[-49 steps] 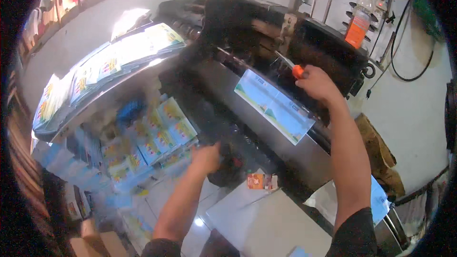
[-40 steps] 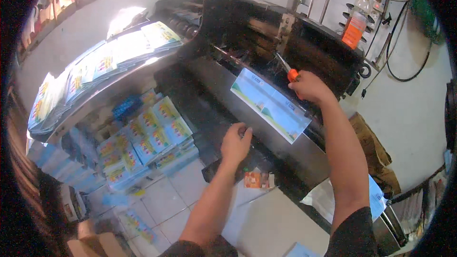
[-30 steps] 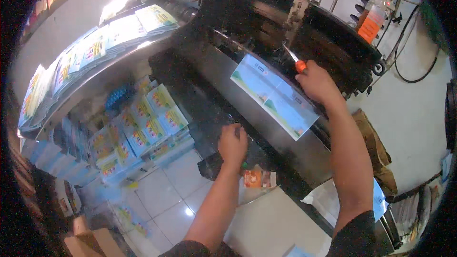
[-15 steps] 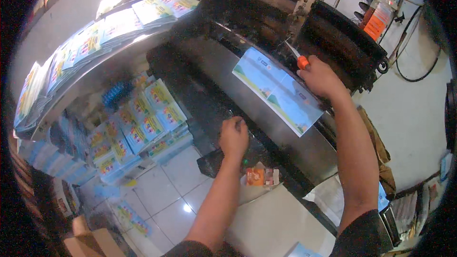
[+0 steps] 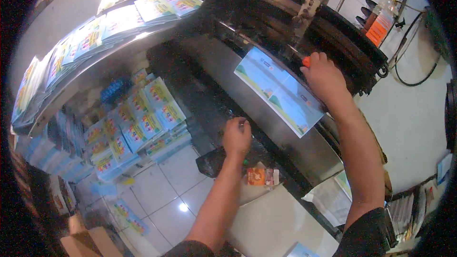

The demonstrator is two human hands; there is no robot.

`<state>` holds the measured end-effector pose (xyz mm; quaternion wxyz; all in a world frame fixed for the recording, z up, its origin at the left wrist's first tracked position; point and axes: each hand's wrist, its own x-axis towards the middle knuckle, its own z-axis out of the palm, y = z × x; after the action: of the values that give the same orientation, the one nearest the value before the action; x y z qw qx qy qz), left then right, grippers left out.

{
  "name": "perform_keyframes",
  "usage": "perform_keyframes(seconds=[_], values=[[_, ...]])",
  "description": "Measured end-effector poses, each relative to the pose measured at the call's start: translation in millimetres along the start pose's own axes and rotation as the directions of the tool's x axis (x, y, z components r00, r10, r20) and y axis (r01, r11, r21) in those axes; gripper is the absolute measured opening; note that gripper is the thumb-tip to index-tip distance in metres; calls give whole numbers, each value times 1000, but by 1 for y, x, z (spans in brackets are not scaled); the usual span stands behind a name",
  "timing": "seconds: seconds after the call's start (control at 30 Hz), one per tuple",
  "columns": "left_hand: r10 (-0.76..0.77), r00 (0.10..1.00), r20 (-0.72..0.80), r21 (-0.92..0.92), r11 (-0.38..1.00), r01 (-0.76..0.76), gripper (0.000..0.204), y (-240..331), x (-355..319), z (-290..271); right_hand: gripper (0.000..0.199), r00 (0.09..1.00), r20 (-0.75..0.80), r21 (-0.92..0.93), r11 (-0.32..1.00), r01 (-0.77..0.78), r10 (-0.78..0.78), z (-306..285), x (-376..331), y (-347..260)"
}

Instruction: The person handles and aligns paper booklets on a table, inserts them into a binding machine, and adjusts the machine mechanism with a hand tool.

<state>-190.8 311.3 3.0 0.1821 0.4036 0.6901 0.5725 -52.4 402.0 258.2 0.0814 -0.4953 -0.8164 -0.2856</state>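
Observation:
My right hand [image 5: 325, 77] is closed around the handle of an orange-handled bladed tool [image 5: 306, 61], at the dark machine [image 5: 266, 7]. The tool's thin metal end points toward the machine's upright metal arm [image 5: 307, 13]. Below and left of this hand, a blue printed sheet [image 5: 273, 93] lies slanted on the machine's grey metal plate. My left hand [image 5: 236, 138] is closed low at the machine's front, by its dark lower bar. A small dark spot shows between its thumb and fingers; what it grips is too small to name.
Stacks of printed booklets [image 5: 138, 123] stand on the tiled floor at left, and more lie along a curved shelf [image 5: 143, 38]. Near my left forearm are an orange and white carton [image 5: 257, 177] and a pale flat surface [image 5: 273, 219]. A bottle with an orange label [image 5: 381, 24] stands behind the machine.
My right hand has shifted slightly up and right with the bladed tool, whose blade now shows less. My left hand stays closed in nearly the same place. The view has tilted a little.

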Motion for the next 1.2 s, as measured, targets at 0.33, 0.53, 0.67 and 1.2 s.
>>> perform_keyframes(seconds=[0.33,0.53,0.67,1.2], values=[[-20,1000,-10,7,1000,20,26,15,0,-7,34,1000,7,-97,995,28,-27,-4,1,-3],[-30,999,21,0,1000,30,27,15,-1,-8,32,997,72,34,999,15,-18,-5,3,0],[-28,999,42,-5,1000,28,27,14,-1,-6,31,997,79,-32,999,-3,5,-1,3,-2],[-44,999,22,6,999,44,29,3,1,-5,21,999,-35,-75,997,-28,25,7,0,-1]])
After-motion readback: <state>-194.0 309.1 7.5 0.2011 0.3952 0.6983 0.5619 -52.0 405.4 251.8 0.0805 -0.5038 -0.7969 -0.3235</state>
